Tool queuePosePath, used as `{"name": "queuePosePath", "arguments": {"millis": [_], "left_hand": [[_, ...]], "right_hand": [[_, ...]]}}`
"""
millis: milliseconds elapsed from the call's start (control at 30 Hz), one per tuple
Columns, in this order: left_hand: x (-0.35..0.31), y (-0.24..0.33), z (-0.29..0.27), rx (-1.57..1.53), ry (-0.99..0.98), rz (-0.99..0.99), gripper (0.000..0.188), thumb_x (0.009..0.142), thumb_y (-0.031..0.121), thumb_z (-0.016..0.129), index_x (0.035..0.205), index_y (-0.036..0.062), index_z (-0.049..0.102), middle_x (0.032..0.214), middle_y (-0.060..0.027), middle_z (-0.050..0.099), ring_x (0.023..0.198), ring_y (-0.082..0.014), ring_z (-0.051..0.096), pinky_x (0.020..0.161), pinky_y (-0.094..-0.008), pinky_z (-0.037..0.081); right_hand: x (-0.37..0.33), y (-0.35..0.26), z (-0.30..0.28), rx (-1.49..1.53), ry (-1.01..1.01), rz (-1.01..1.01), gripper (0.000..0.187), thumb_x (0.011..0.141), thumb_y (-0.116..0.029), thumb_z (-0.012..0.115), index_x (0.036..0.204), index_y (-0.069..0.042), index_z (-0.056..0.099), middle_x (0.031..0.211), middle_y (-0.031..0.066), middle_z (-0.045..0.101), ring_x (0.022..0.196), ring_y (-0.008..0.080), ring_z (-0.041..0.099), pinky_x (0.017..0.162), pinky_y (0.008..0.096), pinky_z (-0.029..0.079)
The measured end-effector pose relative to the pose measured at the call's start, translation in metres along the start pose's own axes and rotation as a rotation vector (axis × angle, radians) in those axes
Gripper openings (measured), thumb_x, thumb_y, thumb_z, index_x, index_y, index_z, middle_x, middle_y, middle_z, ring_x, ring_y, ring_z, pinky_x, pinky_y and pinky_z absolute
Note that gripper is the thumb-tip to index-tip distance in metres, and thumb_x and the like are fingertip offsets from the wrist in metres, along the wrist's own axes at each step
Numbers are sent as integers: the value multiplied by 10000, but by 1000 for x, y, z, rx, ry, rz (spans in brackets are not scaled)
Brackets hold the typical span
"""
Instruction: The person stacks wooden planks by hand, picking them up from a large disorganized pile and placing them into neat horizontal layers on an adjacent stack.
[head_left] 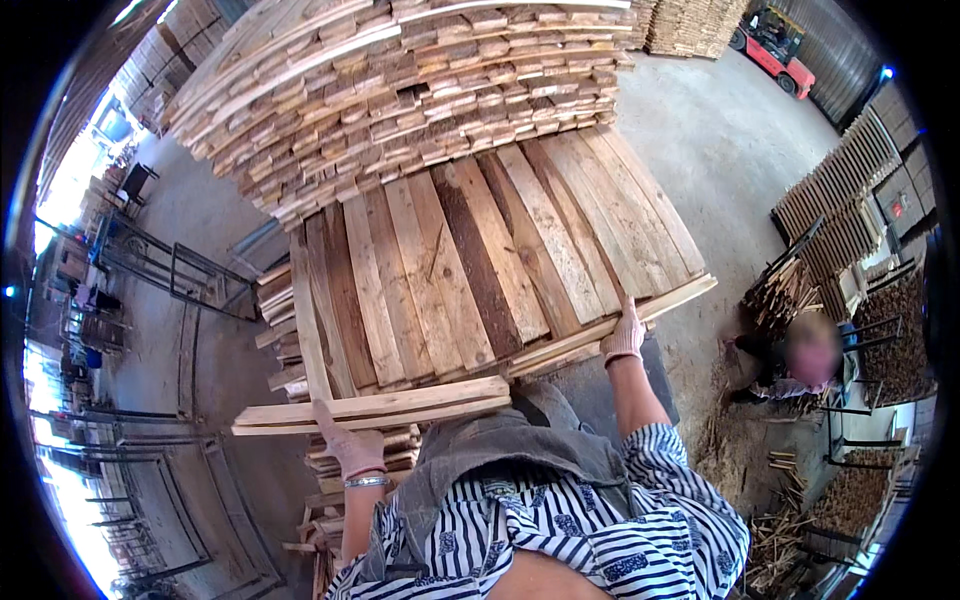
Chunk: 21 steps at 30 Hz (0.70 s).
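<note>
My left hand point(350, 447), in a pale glove with a bracelet at the wrist, grips a pair of long wooden strips point(430, 400) lying side by side, a finger over their top. My right hand point(624, 335), gloved too, is closed round more wooden strips point(675, 299) that run along the near right edge of the plank layer. Both sets lie crosswise to the planks, in front of my body. The flat layer of planks point(420, 270), light and dark brown with bark marks, spreads just beyond my hands.
A tall stack of boards point(420, 95) rises behind the plank layer. Board ends point(285, 335) jut out at its left. A person point(800, 360) crouches at the right near bundled sticks point(785, 295). Metal frames point(205, 280) stand left; a red forklift point(780, 55) is far right.
</note>
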<state>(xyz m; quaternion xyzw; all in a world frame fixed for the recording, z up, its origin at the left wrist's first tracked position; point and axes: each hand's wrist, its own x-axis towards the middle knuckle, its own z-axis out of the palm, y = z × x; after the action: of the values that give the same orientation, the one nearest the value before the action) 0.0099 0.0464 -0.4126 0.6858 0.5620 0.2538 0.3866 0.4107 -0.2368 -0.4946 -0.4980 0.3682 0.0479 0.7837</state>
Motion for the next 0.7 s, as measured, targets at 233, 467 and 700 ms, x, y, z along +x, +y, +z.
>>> {"name": "queuePosePath", "arguments": {"millis": [233,467,700], "left_hand": [[-31,-8,32,-1138,-68,-706,646,921,533,565,1411,120,487,1326,-76,581,1217,-295,536,1102,-474,393],[61,-69,94,-1101,-158,-964,586,909,396,603,1414,157,426,1414,-99,478,1278,-269,465,1025,-377,439],[6,-42,73,-655,134,-379,664,914,446,631,1419,58,444,1391,-128,515,1226,-278,514,1051,-403,435]], "right_hand": [[47,-15,-63,67,-204,-150,489,891,-304,760,1252,-31,576,1143,116,649,973,313,657,831,486,579],[-4,-122,-19,-377,-72,-598,887,832,-339,810,1499,-19,321,1292,141,564,1088,280,586,975,378,465],[33,-131,61,-1122,-694,-1279,970,725,-234,870,1519,-67,339,1292,210,600,1186,333,591,1019,375,472]]}}
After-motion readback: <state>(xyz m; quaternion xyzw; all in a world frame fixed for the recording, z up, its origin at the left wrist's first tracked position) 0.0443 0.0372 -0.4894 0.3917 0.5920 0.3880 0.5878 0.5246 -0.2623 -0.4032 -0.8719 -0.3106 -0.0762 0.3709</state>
